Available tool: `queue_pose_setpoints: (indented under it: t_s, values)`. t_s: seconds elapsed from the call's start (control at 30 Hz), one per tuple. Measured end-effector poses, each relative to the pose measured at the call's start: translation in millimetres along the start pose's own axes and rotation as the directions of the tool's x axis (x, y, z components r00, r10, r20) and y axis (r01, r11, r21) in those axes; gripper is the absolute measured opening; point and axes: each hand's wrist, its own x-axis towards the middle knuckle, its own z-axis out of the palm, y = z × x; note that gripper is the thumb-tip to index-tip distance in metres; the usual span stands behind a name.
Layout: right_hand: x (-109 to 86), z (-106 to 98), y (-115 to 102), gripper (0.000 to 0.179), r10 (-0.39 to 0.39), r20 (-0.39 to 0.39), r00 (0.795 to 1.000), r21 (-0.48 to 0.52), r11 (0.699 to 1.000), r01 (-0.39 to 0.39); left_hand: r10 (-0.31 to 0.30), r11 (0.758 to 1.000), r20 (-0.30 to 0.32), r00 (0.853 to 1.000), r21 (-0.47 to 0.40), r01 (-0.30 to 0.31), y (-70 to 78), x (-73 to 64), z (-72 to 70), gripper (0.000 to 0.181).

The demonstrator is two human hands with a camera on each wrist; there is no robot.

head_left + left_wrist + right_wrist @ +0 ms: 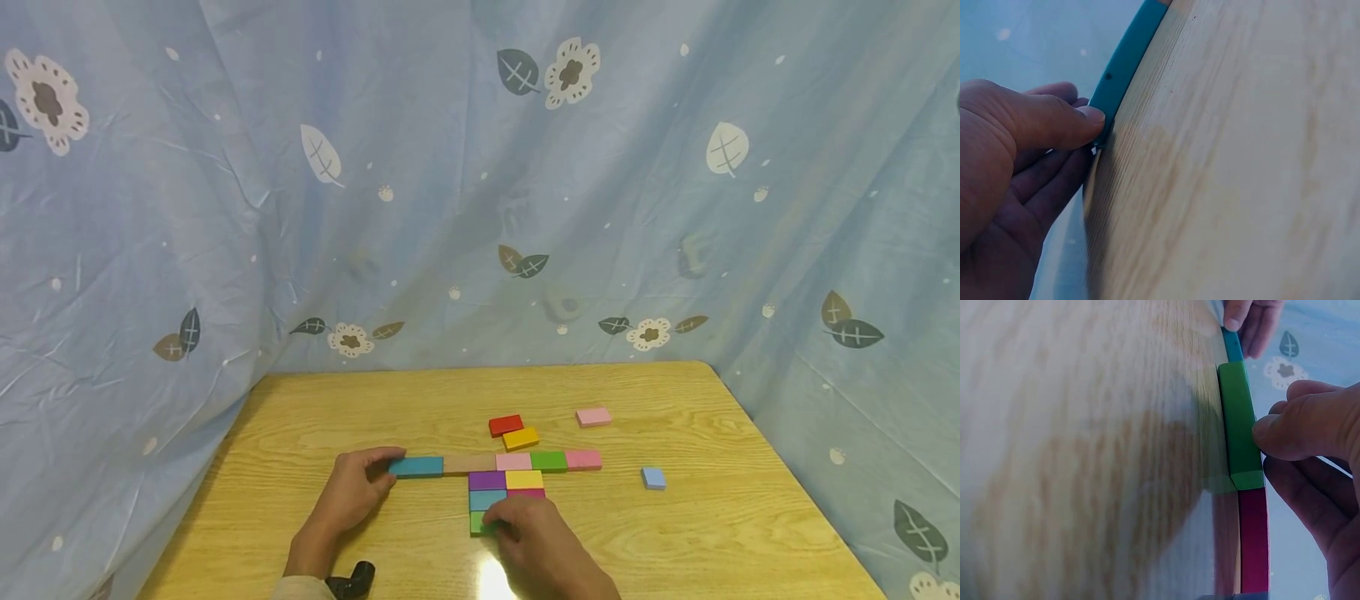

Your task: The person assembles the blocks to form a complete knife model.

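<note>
On the wooden table, my left hand (351,493) has its thumb and fingers at the left end of a blue block (417,467). In the left wrist view the thumb presses that blue block's (1124,69) near side, with fingers behind it. My right hand (542,537) pinches a light green block (477,524) at the near end of a compact group. This green block (1240,428) lies beside a magenta block (1254,540). Farther in the group are purple (487,481), yellow (524,479) and light blue (487,500) blocks. The right hand partly covers the magenta one.
The blue block begins a row with a wooden-coloured block (469,464), a pale pink one (513,462), a green one (549,462) and a pink one (583,460). Loose blocks are red (506,426), orange (521,439), pink (593,417) and light blue (653,478). A patterned curtain (450,183) surrounds the table.
</note>
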Motion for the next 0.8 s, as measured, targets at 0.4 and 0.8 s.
queue_pose_setpoints:
  t_s: [0.4,0.8]
  values:
    - [-2.9,-2,3,0.03,0.003,-0.067,0.998,0.057,0.998,0.0,0.001,1.0,0.006,1.0,-0.008,-0.001,3.8,-0.8,0.2,0.044]
    - [-8.5,-52,26,0.021,0.06,-0.225,0.973,-0.04,0.997,-0.071,0.275,0.958,-0.088,0.958,0.115,-0.264,28.1,-5.2,3.0,0.045]
